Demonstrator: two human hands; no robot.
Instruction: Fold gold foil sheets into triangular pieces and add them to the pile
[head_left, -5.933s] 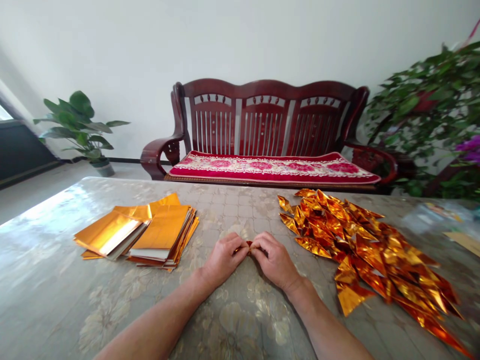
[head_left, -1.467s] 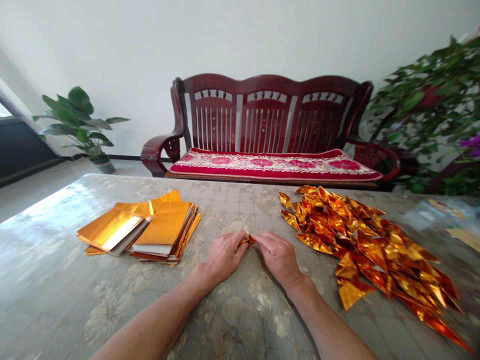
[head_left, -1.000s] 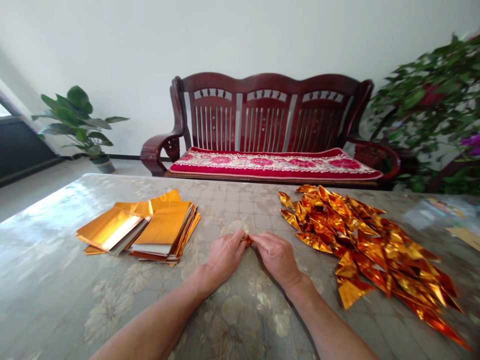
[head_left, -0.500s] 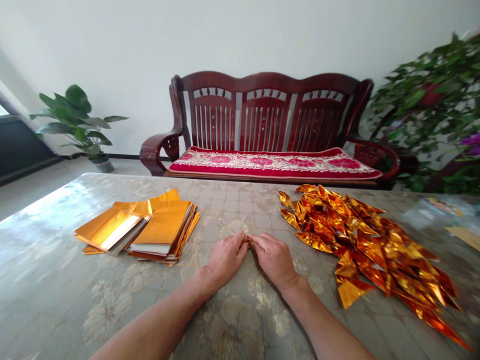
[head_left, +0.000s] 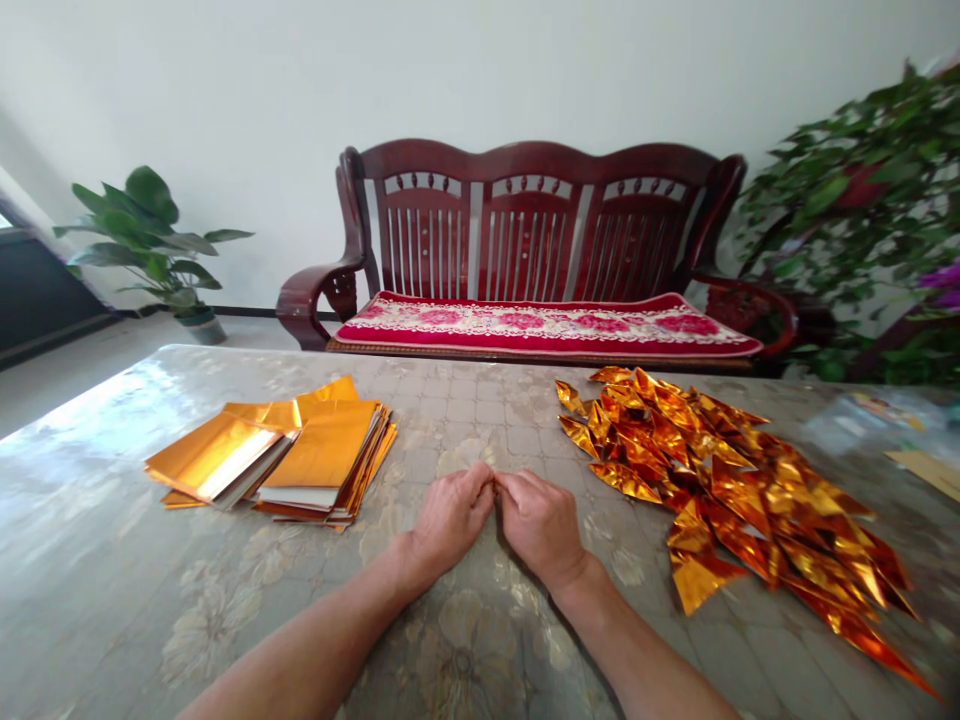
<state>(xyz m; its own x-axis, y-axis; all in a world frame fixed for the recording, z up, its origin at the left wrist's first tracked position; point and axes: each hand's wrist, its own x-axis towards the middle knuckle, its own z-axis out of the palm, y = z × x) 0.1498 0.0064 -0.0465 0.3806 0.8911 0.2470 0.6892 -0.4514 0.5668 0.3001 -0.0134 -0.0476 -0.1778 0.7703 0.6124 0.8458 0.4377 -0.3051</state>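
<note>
My left hand (head_left: 450, 515) and my right hand (head_left: 536, 520) rest side by side on the patterned table (head_left: 465, 640), fingertips pressed together. Their fingers are curled tight around a small folded piece of gold foil paper, which is hidden between them. A stack of flat gold foil sheets (head_left: 277, 460) lies to the left of my hands. A heap of folded gold foil pieces (head_left: 727, 490) spreads out to the right.
Behind the table stands a dark red wooden bench (head_left: 525, 250) with a red flowered cushion (head_left: 544, 325). A potted plant (head_left: 146, 250) is at the far left, a leafy bush (head_left: 862, 220) at the right. Clear plastic wrapping (head_left: 862, 420) lies at the table's right edge.
My hands have closed in on each other, and the gold foil piece that showed between the fingertips is now covered. The view has shifted slightly.
</note>
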